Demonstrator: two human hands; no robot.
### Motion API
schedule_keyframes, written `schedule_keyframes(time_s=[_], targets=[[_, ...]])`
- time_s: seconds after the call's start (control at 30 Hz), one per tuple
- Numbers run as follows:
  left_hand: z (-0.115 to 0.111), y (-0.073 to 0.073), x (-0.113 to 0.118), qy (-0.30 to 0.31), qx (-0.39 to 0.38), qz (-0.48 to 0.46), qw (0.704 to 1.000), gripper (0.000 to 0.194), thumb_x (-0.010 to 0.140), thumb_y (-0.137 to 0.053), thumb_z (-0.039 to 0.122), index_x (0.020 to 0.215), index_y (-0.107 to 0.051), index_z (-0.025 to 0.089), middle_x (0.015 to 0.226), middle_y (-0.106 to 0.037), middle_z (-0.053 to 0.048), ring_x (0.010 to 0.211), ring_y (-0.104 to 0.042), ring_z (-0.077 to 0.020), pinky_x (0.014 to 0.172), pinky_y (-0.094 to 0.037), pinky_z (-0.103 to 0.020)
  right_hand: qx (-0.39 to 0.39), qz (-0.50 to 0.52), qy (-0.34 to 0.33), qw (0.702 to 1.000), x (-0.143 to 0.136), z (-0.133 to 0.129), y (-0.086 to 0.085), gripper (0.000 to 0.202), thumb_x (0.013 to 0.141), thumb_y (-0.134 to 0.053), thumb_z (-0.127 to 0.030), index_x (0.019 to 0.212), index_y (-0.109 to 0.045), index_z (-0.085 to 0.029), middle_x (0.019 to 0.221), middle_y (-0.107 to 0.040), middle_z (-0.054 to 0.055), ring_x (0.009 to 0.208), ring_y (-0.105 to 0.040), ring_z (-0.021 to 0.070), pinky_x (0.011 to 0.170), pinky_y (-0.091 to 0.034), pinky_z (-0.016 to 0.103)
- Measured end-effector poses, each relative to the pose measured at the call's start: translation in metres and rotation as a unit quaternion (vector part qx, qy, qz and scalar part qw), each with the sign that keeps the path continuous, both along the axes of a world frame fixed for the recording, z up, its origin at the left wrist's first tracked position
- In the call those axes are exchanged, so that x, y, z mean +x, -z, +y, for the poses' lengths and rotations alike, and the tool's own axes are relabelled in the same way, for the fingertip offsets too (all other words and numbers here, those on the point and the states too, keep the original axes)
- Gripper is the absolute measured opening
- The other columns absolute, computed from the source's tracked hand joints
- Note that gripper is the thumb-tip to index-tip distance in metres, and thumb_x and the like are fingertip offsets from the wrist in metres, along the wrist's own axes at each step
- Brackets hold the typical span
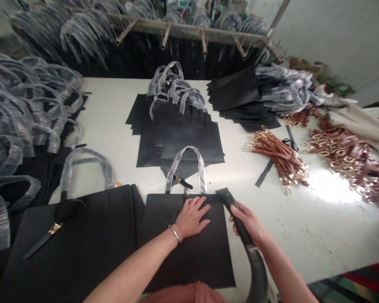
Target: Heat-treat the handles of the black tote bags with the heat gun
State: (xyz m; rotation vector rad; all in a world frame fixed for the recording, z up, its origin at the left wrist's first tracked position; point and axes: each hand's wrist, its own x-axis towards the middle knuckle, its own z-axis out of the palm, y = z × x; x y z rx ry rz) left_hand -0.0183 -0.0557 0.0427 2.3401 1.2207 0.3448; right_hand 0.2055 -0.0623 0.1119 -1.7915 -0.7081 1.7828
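My left hand [192, 218] lies flat with its fingers spread on a black bag panel [189, 261], near the panel's top edge. A plastic-wrapped handle [177, 162] arches up from that edge, with a black strap with gold hardware [182, 182] between its ends. My right hand [248, 223] is wrapped round a black hose-like tool [244, 231]. The tool's flat nozzle reaches the panel's upper right corner. To the left lies another black bag [82, 244] with a wrapped handle and a gold-buckled strap on it.
Black panels with wrapped handles [189, 134] are stacked ahead. More panels [236, 90] lie at the back right. Brown straps with gold clasps [279, 155] lie in bunches on the white table [318, 235]. Wrapped handles [22, 109] crowd the left. A metal rack [189, 31] stands behind.
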Motion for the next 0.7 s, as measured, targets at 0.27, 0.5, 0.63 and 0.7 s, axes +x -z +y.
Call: schedule_keyframes(time_s=[0.27, 0.5, 0.63, 0.7], targets=[[-0.002, 0.007, 0.001, -0.002, 0.009, 0.005, 1.000, 0.048, 0.084, -0.061, 0.041, 0.128, -0.053, 0.023, 0.141, -0.043, -0.012, 0.126, -0.037, -0.0301, 0.102, -0.030, -0.046, -0.072, -0.018, -0.050, 0.996, 0.019, -0.072, -0.022, 0.059, 0.084, -0.059, -0.048, 0.135, -0.042, -0.024, 0.061, -0.058, -0.004, 0.036, -0.055, 0.0106, 0.033, -0.040, 0.018], [-0.001, 0.007, 0.002, 0.004, 0.014, 0.013, 1.000, 0.049, 0.084, -0.060, 0.042, 0.129, -0.053, 0.024, 0.141, -0.042, -0.011, 0.126, -0.036, -0.0302, 0.102, -0.029, -0.046, -0.081, -0.025, -0.026, 0.996, 0.002, -0.082, -0.014, 0.057, 0.083, -0.058, -0.049, 0.131, -0.046, -0.021, 0.060, -0.058, -0.004, 0.034, -0.054, 0.0103, 0.032, -0.039, 0.018], [-0.001, 0.007, 0.001, 0.012, 0.033, 0.023, 0.999, 0.047, 0.085, -0.059, 0.042, 0.127, -0.053, 0.023, 0.141, -0.042, -0.012, 0.126, -0.037, -0.0300, 0.101, -0.031, -0.045, 0.004, -0.031, 0.003, 0.999, -0.004, -0.047, -0.011, 0.059, 0.079, -0.062, -0.050, 0.127, -0.049, -0.019, 0.060, -0.057, -0.005, 0.036, -0.053, 0.0098, 0.035, -0.042, 0.019], [-0.001, 0.009, 0.001, 0.015, 0.047, 0.022, 0.999, 0.047, 0.085, -0.059, 0.043, 0.127, -0.053, 0.023, 0.140, -0.043, -0.011, 0.125, -0.037, -0.0300, 0.100, -0.032, -0.045, 0.025, -0.045, 0.026, 0.998, 0.001, -0.043, -0.012, 0.060, 0.080, -0.061, -0.052, 0.130, -0.046, -0.023, 0.063, -0.057, -0.006, 0.040, -0.054, 0.0093, 0.039, -0.044, 0.019]])
